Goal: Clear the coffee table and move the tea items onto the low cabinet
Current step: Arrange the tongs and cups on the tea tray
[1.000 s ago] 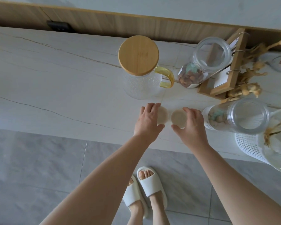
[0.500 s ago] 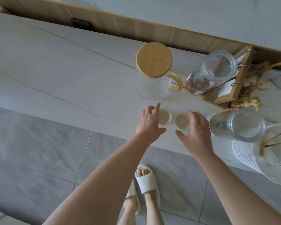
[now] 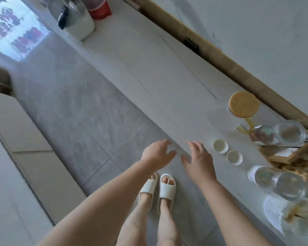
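Note:
Two small white tea cups (image 3: 220,146) (image 3: 234,156) stand side by side on the pale stone top of the low cabinet (image 3: 149,68), near its front edge. Behind them is a glass pitcher (image 3: 242,110) with a round wooden lid and a yellow handle. My left hand (image 3: 157,154) hangs over the floor just off the cabinet's edge, fingers relaxed and empty. My right hand (image 3: 198,159) is at the cabinet's edge, left of the cups, fingers spread and holding nothing. The frame is blurred by motion.
Two glass jars (image 3: 281,134) (image 3: 276,181) with dried contents lie right of the cups, beside a wooden frame (image 3: 292,153) and a white mesh basket (image 3: 277,215). A white appliance (image 3: 75,20) and red container (image 3: 100,9) stand at the cabinet's far end. A beige sofa (image 3: 16,139) is at left.
Both hands have let go of the two cups and pulled back to the left, off the cabinet's edge. The view has swung left toward the floor and sofa.

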`<state>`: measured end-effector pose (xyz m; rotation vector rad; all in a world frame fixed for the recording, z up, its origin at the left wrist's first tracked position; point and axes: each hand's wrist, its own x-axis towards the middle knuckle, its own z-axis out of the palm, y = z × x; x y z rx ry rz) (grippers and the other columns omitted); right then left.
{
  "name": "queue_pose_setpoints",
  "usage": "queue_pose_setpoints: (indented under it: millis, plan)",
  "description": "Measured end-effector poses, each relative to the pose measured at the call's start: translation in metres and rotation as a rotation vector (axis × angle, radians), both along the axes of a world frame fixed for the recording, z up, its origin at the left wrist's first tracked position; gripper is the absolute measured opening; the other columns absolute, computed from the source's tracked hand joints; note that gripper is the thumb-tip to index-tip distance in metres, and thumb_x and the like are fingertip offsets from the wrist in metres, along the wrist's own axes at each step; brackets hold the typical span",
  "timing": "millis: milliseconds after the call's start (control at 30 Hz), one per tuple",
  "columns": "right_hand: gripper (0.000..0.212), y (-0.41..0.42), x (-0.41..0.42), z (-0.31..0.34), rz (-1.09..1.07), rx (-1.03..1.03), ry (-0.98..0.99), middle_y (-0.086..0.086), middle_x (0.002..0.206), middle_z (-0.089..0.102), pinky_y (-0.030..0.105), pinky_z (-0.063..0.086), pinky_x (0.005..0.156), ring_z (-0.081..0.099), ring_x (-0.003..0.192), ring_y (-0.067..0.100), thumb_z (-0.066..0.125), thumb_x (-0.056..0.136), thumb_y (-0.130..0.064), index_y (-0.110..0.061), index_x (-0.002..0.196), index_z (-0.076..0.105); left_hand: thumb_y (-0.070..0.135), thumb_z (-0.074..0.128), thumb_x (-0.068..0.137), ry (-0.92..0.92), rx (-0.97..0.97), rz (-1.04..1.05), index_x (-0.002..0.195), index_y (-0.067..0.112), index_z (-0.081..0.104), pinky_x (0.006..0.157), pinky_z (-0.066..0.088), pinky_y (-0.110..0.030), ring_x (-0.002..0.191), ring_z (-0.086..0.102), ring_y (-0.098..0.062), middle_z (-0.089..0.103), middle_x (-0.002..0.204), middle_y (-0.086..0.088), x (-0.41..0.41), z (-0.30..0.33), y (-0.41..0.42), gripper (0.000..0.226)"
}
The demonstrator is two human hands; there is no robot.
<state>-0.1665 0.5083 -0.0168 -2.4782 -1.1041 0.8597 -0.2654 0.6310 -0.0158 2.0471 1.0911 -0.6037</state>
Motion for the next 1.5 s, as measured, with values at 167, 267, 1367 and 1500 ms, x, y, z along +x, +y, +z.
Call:
queue_pose_setpoints:
  millis: [167, 267, 1367, 1500]
  plan:
    - [0.052, 0.063, -0.053, 0.028, 0.293, -0.037, -0.022, 0.003, 0.136, 0.049, 0.033, 0.034, 0.101, 0.046, 0.124, 0.022, 0.050, 0.091, -0.033, -0.015, 0.138, 0.040, 0.050, 0.052, 0.088, 0.030, 0.037, 0.287, 0.130, 0.029, 0.052, 0.091, 0.047, -0.031, 0.112, 0.059, -0.016, 0.064, 0.121, 0.004, -0.089, 0.030, 0.033, 0.046]
    - [0.053, 0.095, -0.098, 0.041, 0.467, -0.038, -0.024, -0.001, 0.137, 0.047, 0.033, 0.029, 0.103, 0.043, 0.125, 0.019, 0.047, 0.091, -0.038, -0.020, 0.139, 0.036, 0.050, 0.053, 0.087, 0.035, 0.046, 0.464, 0.127, 0.030, 0.054, 0.092, 0.046, -0.029, 0.112, 0.058, -0.014, 0.065, 0.118, 0.005, -0.147, 0.044, 0.046, 0.045]
    - [0.047, 0.347, -0.601, 0.090, 1.582, -0.133, -0.282, 0.006, 0.130, 0.054, 0.037, 0.031, 0.100, 0.045, 0.120, 0.027, 0.041, 0.094, -0.035, -0.016, 0.137, 0.036, 0.039, 0.046, 0.093, 0.072, 0.025, 1.658, 0.126, 0.022, 0.057, 0.088, 0.047, -0.032, 0.111, 0.059, -0.025, 0.066, 0.118, -0.003, -0.628, 0.048, 0.080, 0.039]
    - [0.048, 0.377, -0.630, 0.082, 1.644, -0.165, -0.267, 0.006, 0.131, 0.053, 0.039, 0.031, 0.102, 0.044, 0.122, 0.028, 0.039, 0.094, -0.036, -0.016, 0.138, 0.035, 0.039, 0.047, 0.093, 0.078, 0.025, 1.774, 0.127, 0.021, 0.057, 0.091, 0.048, -0.033, 0.113, 0.058, -0.025, 0.066, 0.120, -0.003, -0.642, 0.044, 0.100, 0.040]
